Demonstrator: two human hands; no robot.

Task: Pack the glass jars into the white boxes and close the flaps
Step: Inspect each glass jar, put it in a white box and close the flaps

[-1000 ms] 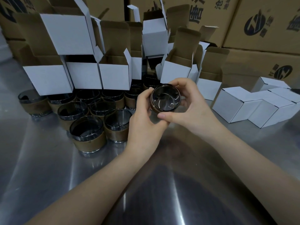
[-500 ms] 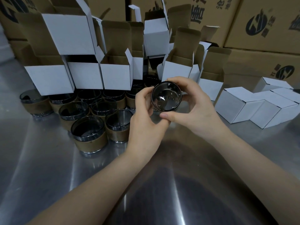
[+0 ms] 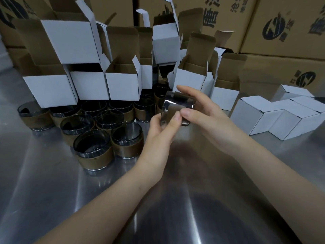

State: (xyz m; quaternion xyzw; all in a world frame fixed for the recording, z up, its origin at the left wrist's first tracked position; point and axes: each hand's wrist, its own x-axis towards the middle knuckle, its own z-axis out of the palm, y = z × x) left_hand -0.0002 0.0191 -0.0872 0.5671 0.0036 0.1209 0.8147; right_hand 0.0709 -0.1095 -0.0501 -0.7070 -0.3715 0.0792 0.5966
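Note:
Both my hands hold one smoky glass jar above the steel table, tipped on its side and blurred. My left hand pinches its lower edge from below. My right hand wraps it from the right, fingers over the top and thumb on its face. Several more glass jars with brown paper bands stand grouped at the left. Behind them are several open white boxes with flaps up. Three closed white boxes lie at the right.
Large brown shipping cartons are stacked along the back. The steel tabletop is bare and reflective in front of my forearms. An open box stands just behind my right hand.
The jar faced me with its round opening before; now it is turned sideways in my hands and sits slightly lower and to the right.

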